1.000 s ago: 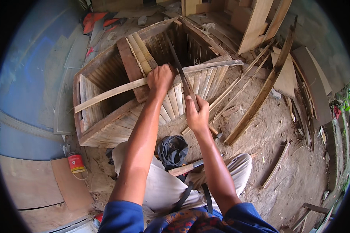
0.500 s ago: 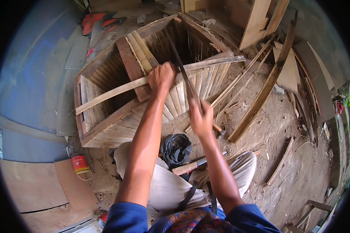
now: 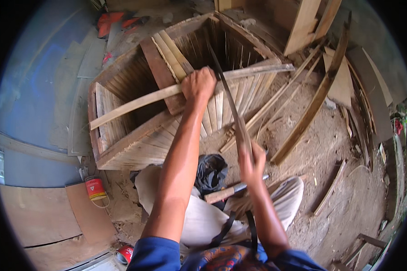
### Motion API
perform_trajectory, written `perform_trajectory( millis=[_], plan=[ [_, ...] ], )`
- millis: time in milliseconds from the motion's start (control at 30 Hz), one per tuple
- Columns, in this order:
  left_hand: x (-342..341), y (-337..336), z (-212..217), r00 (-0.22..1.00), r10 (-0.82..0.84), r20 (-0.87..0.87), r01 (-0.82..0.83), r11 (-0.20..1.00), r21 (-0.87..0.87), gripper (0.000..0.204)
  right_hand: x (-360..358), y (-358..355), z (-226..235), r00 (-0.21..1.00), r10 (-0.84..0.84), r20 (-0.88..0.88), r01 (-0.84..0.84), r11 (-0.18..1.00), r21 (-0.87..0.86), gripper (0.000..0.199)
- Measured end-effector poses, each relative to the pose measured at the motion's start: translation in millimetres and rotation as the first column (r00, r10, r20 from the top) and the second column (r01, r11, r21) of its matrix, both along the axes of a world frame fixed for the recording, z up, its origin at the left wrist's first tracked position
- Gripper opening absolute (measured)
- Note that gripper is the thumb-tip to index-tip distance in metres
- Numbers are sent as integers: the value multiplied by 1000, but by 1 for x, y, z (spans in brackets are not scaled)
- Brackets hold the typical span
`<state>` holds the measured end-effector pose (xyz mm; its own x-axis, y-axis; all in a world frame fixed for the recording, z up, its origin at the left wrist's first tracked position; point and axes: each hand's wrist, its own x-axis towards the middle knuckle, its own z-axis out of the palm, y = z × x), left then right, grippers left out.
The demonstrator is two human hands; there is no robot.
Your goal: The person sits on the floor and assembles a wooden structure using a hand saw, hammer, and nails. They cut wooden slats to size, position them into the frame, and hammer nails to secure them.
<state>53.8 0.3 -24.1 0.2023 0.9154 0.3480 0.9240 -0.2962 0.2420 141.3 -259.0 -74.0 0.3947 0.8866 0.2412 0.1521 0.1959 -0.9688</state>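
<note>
My left hand (image 3: 199, 84) is closed around a long pale bamboo strip (image 3: 138, 105), pinning it across the top of a slatted wooden frame (image 3: 135, 151). In my right hand (image 3: 252, 161) is the handle of a handsaw (image 3: 230, 95), seen nearly edge-on. Its dark, narrow blade points away from me and crosses the strip just right of my left fist. Whether the teeth have cut into the strip cannot be made out. Under my left hand, a brown board (image 3: 157, 67) and a yellowish bamboo piece (image 3: 172, 53) span the frame's opening.
By my knees lie a black plastic bag (image 3: 211, 171) and a wooden-handled tool (image 3: 221, 195). Long strips and a curved bamboo length (image 3: 309, 110) rest on the dirt floor at right. A red can (image 3: 95, 188) stands at left, near sheet boards (image 3: 45, 212).
My right hand has drawn the handsaw back toward me. My left hand keeps its hold on the bamboo strip. The whole view has shifted slightly.
</note>
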Motion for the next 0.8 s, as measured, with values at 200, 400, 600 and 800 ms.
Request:
perform_trajectory(
  millis=[200,400,600,800],
  plan=[
    [-3,-1,6,1000,-12,-2,12,1000,-20,36,-3,84,19,993,-101,65,103,994,-30,32],
    [-4,-1,9,999,42,20,-41,998,-43,43,-22,-99,-21,979,-69,-190,50,993,-105,43],
    [-5,-2,4,998,-4,65,1,999,52,42,5,22,27,984,26,-178,-41,996,-85,39],
    [-9,4,9,1000,-10,2,10,1000,9,39,-9,44,28,998,-37,55,39,999,-36,30]
  ],
)
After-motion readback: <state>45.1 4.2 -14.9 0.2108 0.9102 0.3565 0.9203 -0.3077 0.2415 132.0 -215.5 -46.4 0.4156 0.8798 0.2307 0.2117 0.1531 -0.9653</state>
